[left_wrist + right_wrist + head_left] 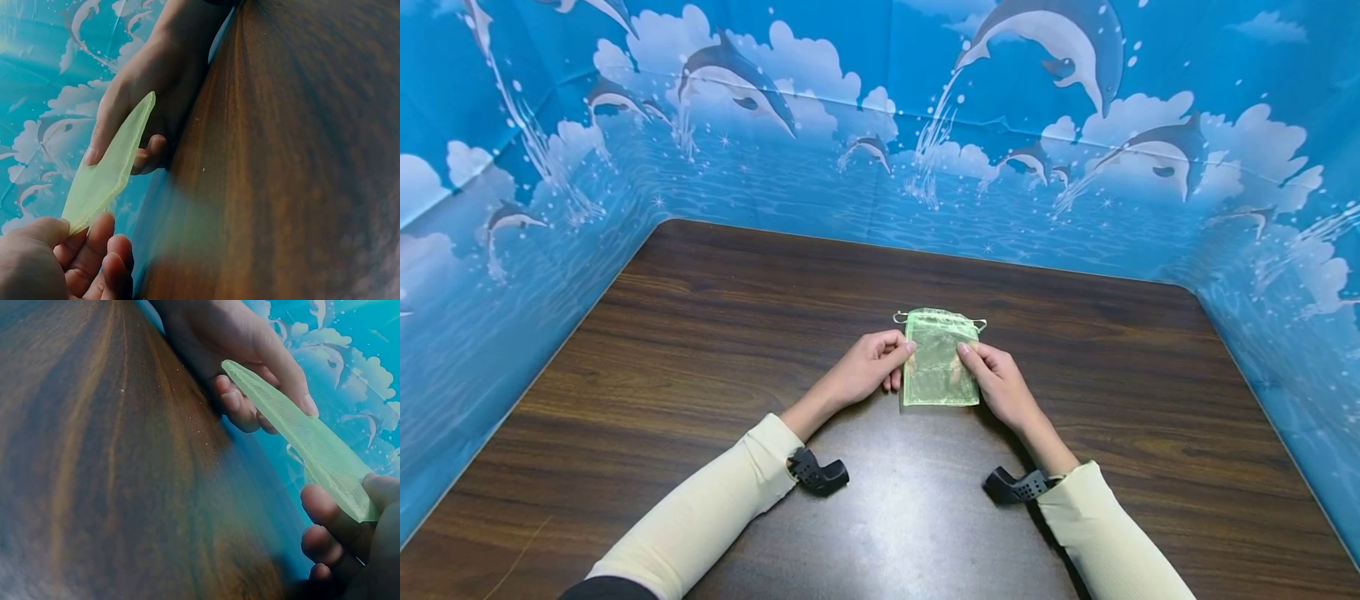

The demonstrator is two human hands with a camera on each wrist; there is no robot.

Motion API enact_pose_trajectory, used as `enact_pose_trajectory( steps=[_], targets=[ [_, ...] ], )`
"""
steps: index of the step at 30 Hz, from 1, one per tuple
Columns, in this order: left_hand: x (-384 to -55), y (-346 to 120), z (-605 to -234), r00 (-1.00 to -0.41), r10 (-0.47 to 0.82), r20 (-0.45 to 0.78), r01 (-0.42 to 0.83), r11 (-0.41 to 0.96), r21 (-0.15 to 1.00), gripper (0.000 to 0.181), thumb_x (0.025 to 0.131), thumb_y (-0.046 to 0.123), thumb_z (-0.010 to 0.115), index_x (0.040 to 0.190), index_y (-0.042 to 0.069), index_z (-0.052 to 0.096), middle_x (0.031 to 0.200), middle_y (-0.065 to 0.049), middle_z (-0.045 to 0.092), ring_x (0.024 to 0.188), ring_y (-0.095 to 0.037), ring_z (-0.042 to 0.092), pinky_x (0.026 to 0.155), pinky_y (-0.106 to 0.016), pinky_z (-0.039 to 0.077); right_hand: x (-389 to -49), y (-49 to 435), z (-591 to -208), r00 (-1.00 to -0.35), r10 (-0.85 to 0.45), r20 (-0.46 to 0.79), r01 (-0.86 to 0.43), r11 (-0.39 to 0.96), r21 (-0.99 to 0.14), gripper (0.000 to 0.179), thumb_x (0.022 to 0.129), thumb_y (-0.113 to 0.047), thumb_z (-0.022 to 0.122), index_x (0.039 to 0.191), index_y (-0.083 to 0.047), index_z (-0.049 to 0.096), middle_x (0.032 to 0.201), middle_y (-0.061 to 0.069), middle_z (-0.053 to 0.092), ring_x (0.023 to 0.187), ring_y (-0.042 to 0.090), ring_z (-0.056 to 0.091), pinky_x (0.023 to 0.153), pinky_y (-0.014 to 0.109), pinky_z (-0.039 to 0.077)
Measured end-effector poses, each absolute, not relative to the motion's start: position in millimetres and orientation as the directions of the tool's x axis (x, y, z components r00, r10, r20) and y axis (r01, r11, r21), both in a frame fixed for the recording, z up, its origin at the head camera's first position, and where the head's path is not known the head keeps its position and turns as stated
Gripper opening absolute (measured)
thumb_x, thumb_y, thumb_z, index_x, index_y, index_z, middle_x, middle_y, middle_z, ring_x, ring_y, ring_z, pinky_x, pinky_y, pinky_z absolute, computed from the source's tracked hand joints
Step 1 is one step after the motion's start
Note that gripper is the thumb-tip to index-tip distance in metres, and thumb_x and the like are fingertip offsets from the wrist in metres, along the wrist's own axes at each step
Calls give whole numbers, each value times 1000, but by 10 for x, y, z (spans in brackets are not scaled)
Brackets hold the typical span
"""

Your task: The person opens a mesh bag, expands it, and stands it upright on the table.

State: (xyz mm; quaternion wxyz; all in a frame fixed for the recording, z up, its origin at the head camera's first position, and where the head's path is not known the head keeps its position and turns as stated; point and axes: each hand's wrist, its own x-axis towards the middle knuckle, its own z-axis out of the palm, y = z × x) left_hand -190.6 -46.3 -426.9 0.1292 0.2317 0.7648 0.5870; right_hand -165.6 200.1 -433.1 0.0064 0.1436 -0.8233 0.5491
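A pale green, see-through drawstring pouch (936, 367) is held up by both hands above the wooden table. Its gathered top with small cord loops points away from me in the head view. My left hand (871, 367) pinches the left edge between thumb and fingers. On the right edge, my right hand (1002, 385) pinches it, thumb on the front and fingers showing faintly through the mesh behind. In the left wrist view the pouch (103, 178) appears nearly edge-on and thin. The right wrist view shows the pouch (306, 447) slanting between the two hands.
A dark brown wooden table (737, 292) lies beneath the hands. Blue cloth (820, 167) printed with dolphins and clouds stands along its back and sides. Black wrist devices (820, 473) sit at both cuffs of the cream sleeves (715, 500).
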Motion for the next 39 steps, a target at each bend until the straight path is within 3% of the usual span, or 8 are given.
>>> enact_pose_trajectory(
  steps=[10,27,39],
  targets=[
    [-1895,-465,-4266,-860,506,74,204,207,957,29,110,26,55,88,8,61,63,-9,61,54,-16,54,53,-24,47,-1645,1996,-4332,-955,-239,173,-248,333,-910,42,113,-26,47,84,-3,67,74,4,65,66,11,57,63,26,49],
    [-1910,-462,-4278,-859,506,82,208,199,958,30,110,27,54,88,7,61,62,-8,61,54,-15,54,53,-24,48,-1649,1996,-4322,-954,-246,174,-250,326,-912,45,114,-28,43,85,-3,66,73,11,60,66,12,56,62,27,48],
    [-1905,-475,-4291,-822,568,50,197,200,960,31,108,28,58,83,10,59,67,-10,61,60,-15,56,58,-25,49,-1674,2014,-4346,-962,-206,178,-236,308,-921,38,114,-27,43,93,1,60,79,3,61,72,11,58,66,26,49]
  ],
)
